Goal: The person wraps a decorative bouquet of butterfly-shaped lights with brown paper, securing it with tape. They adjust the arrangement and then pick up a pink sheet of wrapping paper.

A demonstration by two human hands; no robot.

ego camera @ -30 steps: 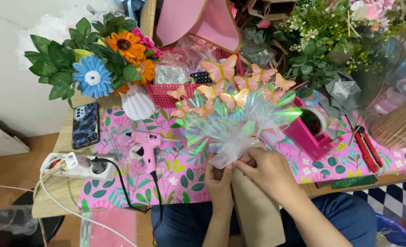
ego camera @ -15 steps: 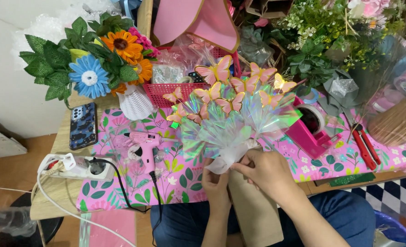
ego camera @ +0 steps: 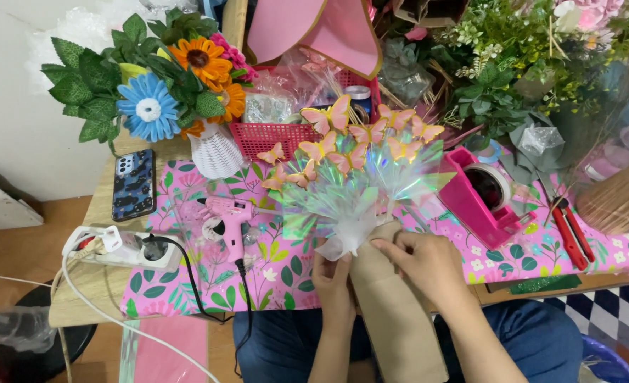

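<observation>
I hold a paper butterfly bouquet of orange and pink butterflies wrapped in iridescent film over the table's near edge. Its lower part is covered by a tan paper wrap that reaches down over my lap. My left hand grips the neck of the bouquet from the left, where the film gathers. My right hand presses on the upper edge of the tan wrap from the right, fingers touching the film.
A pink glue gun lies on the floral tablecloth, its cord running to a white power strip. A phone, flower vase, red basket, pink tape dispenser and red cutters surround it.
The bouquet has shifted slightly up and left on the table. My right hand has moved along the top edge of the tan wrap, while my left hand keeps its grip.
</observation>
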